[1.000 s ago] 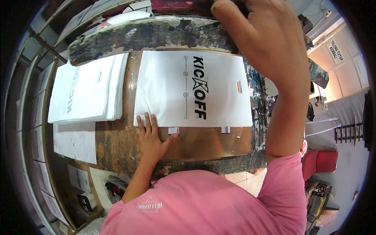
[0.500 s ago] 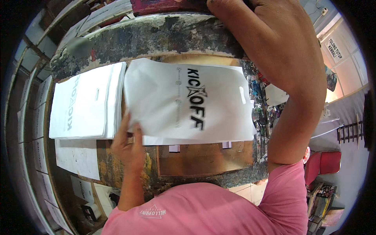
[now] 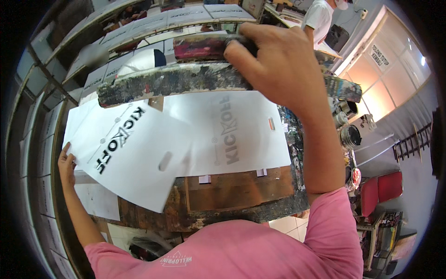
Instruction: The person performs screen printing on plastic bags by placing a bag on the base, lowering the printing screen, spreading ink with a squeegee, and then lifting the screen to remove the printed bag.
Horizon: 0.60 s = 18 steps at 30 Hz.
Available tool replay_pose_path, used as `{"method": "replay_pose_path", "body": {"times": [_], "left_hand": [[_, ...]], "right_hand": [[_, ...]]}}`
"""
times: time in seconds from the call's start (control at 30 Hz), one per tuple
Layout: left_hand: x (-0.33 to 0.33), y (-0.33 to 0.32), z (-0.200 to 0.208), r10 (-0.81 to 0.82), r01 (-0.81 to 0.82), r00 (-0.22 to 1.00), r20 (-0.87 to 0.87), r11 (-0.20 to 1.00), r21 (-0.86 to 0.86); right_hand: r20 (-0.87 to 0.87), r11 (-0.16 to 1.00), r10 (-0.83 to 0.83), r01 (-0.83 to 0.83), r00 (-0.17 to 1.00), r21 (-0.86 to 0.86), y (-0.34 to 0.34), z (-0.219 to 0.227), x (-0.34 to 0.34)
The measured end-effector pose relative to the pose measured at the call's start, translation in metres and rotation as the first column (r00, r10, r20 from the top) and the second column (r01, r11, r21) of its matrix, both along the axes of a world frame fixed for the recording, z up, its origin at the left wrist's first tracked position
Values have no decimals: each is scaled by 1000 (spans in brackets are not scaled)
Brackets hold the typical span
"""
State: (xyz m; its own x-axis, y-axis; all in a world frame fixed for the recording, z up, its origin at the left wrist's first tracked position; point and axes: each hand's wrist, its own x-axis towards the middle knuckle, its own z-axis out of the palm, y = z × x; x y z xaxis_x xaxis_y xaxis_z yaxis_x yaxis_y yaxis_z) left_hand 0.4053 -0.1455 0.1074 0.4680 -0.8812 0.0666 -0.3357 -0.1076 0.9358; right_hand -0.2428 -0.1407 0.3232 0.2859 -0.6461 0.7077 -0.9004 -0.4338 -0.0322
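Observation:
My left hand (image 3: pixel 68 163), at the far left, pinches the edge of a white plastic bag (image 3: pixel 139 158) with black lettering and a cut-out handle. This bag lies slanted, covering most of the bag stack and part of another bag. That second white bag (image 3: pixel 251 153) lies on the board, faint mirrored print showing through it. My right hand (image 3: pixel 278 65) is closed round the right end of an ink-stained squeegee (image 3: pixel 204 49), its grip partly hidden. Below it, the paint-caked rail of a printing frame (image 3: pixel 186 79) crosses above the bags, with my right wrist over it.
The stained worktable (image 3: pixel 153 218) holds a brown board (image 3: pixel 237 193) with small white tabs (image 3: pixel 204 179). Racks (image 3: pixel 49 153) with printed bags stand left and ahead. Ink tins (image 3: pixel 350 136) and a red chair (image 3: pixel 389 186) are at right. Another person (image 3: pixel 318 18) is at the far right.
My left hand has carried the printed bag from the board leftward over the stack, uncovering the bag beneath. The view has shifted, showing more of the room ahead; my right hand keeps its grip.

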Motion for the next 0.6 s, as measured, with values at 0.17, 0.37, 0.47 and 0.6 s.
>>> {"method": "replay_pose_path", "body": {"times": [0.17,0.37,0.47,0.6], "left_hand": [[138,-24,3,273,-104,579,768,959,-262],[-260,81,49,-757,718,628,-182,653,-240],[-345,139,39,-701,498,300,-647,694,-520],[-355,185,2,-253,316,79,-964,924,-217]], "right_hand": [[22,998,33,-31,999,-60,6,1,-1],[-33,997,-27,24,999,-73,32,-33,3],[-135,987,-17,39,991,156,79,-79,7],[-220,858,148,-14,964,514,119,-155,-6]]}}
